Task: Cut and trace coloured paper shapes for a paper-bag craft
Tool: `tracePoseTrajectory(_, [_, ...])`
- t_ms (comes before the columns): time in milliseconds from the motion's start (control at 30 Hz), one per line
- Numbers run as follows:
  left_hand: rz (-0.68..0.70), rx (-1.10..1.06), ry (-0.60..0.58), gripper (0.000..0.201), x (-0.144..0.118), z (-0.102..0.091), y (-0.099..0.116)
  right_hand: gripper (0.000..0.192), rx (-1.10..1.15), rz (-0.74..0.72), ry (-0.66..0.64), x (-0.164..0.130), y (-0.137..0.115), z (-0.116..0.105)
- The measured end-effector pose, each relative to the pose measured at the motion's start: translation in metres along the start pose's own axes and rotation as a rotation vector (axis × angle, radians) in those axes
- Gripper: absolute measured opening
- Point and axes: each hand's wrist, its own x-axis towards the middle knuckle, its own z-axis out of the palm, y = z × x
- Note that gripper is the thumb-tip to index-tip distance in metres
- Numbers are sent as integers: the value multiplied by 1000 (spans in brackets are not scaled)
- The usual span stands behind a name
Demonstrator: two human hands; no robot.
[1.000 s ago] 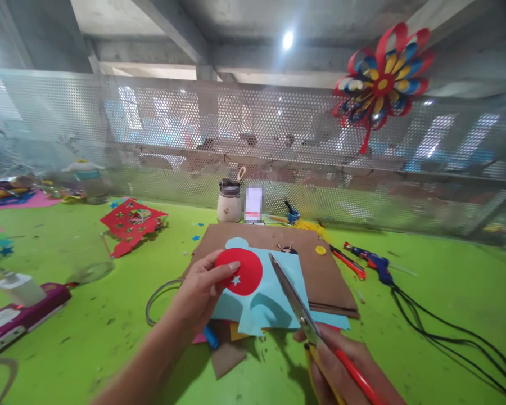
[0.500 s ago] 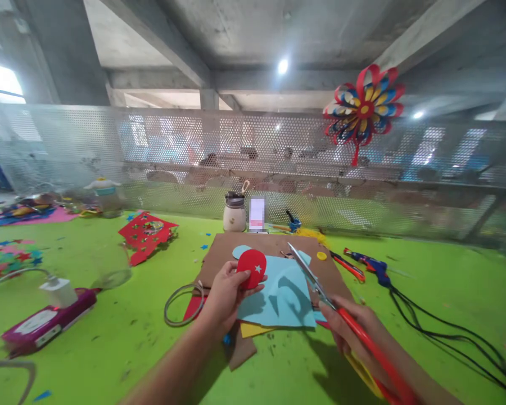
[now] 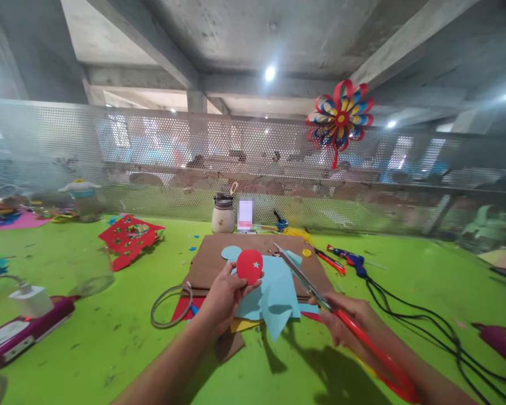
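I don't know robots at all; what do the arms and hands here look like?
They are a person's own: the left hand and right hand are bare, without gloves. The left forearm and right forearm show no sleeves, watch or bracelet. Rings or small markings are too fine to tell.

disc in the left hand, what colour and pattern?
Red disc with one pale star; it shows best in the head view.
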Motion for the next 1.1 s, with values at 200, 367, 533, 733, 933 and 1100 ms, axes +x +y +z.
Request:
tracePoseTrajectory(200, [-55, 123, 20, 40, 11, -4, -9, 51, 9, -79, -153, 0, -7, 3])
tracePoseTrajectory(367, [-29, 280, 106, 46, 22, -23, 7, 49, 85, -117, -284, 0, -23, 4])
tracePoseTrajectory(533, [76, 252, -30, 32, 5, -14, 37, 46, 403, -79, -396, -3, -15, 8])
tracePoseTrajectory(733, [-73, -41, -573, 51, -21, 14, 30, 55, 844, 144, -582, -9, -9, 23])
tracePoseTrajectory(933, [-81, 173, -479, 31, -26, 19, 18, 67, 880, 170, -526, -18, -1, 34])
tracePoseTrajectory(1100, [-24, 263, -222, 6, -19, 18, 17, 63, 778, 252, -489, -28, 1, 33])
